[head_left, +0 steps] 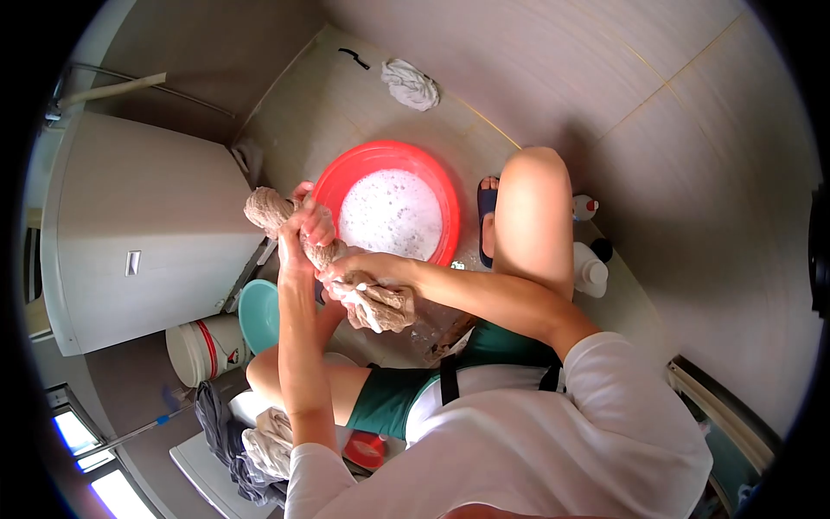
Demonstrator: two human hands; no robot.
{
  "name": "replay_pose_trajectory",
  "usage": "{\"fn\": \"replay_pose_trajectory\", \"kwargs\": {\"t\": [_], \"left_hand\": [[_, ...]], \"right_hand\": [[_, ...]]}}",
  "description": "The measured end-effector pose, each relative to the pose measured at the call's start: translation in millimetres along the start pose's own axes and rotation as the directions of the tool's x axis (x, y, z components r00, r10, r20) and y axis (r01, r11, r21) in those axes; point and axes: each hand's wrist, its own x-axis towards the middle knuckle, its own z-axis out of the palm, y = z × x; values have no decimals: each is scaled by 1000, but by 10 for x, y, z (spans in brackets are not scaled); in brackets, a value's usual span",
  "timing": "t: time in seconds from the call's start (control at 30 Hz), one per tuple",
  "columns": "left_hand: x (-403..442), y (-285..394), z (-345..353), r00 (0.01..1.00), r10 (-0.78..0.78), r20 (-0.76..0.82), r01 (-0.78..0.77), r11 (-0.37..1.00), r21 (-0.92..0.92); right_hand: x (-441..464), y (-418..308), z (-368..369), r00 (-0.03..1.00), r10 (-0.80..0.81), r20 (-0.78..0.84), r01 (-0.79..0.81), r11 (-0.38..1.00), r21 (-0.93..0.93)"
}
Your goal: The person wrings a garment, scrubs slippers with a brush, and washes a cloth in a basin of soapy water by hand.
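Observation:
A wet tan towel (378, 304) is twisted into a rope between my two hands. My left hand (307, 223) grips its upper stretch, with a bunched end sticking out past the fingers at the upper left. Lower down, my right hand (354, 267) is closed around the twisted part. The looser end hangs below it with white foam on its folds. Just right of my left hand stands a red basin (447, 184) holding white suds (391, 214). The towel is at the basin's lower-left rim, mostly outside it.
A white cloth (410, 85) and a dark comb-like object (354, 59) lie on the floor. A white cabinet-like appliance (147, 216), a teal basin (260, 316) and a white bucket (192, 353) stand left. White bottles (590, 271) stand right, beyond my knee. Clothes (251, 454) are piled lower left.

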Motion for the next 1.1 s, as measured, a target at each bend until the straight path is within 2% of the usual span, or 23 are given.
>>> {"fn": "replay_pose_trajectory", "kwargs": {"t": [0.03, 0.07, 0.13, 0.17, 0.23, 0.3, 0.4, 0.43, 0.53, 0.57, 0.67, 0.7, 0.8, 0.83, 0.93, 1.03, 1.1], "left_hand": [[10, -10, 24, 1000, -8, -18, 9, 998, 56], [28, -25, 27, 999, -10, -48, 16, 993, 121], [63, -60, 13, 994, -5, -108, 32, 969, 247], [73, -69, 18, 991, -6, -135, 40, 967, 250], [108, -126, -13, 983, 37, -181, 26, 942, 333], [147, -189, -62, 974, 90, -206, 6, 905, 425], [205, -332, -159, 964, 178, -196, -49, 847, 529], [242, -394, -227, 949, 245, -200, -88, 811, 578], [333, -608, -405, 907, 313, -282, -55, 751, 658], [373, -687, -481, 892, 331, -307, -41, 736, 676], [486, -915, -663, 856, 380, -350, 12, 663, 749], [550, -987, -784, 839, 410, -357, 3, 653, 758], [670, -1137, -998, 756, 585, -292, 116, 319, 941], [657, -1141, -949, 742, 570, -352, 174, 344, 923], [582, -1133, -739, 740, 608, -287, 202, 206, 957], [611, -1200, -789, 738, 590, -329, 276, 181, 944], [642, -1237, -862, 731, 588, -346, 307, 170, 937]], "right_hand": [[-29, -51, 84, 989, -28, -146, 10, 993, -121], [29, -16, 27, 974, -99, -204, 55, 975, -214], [209, 84, -148, 923, -251, -292, 120, 909, -400], [251, 72, -243, 944, -208, -258, 74, 891, -449], [337, 212, -281, 835, -455, -309, 249, 813, -526], [421, 310, -325, 718, -591, -368, 297, 737, -607], [433, 307, -467, 804, -401, -439, 16, 753, -658], [419, 309, -494, 810, -424, -405, 23, 713, -701], [562, 509, -701, 643, -605, -469, 34, 634, -772], [623, 595, -845, 616, -655, -439, 68, 599, -798], [622, 657, -1037, 608, -670, -427, -95, 473, -876], [607, 663, -1052, 594, -674, -439, -102, 478, -872], [543, 638, -1064, 624, -606, -494, -125, 546, -828], [529, 626, -1069, 633, -593, -497, -135, 548, -826], [498, 606, -1099, 665, -493, -562, -195, 611, -767], [578, 746, -1204, 609, -512, -606, -74, 724, -686], [637, 812, -1325, 592, -591, -548, -155, 584, -797]]}}
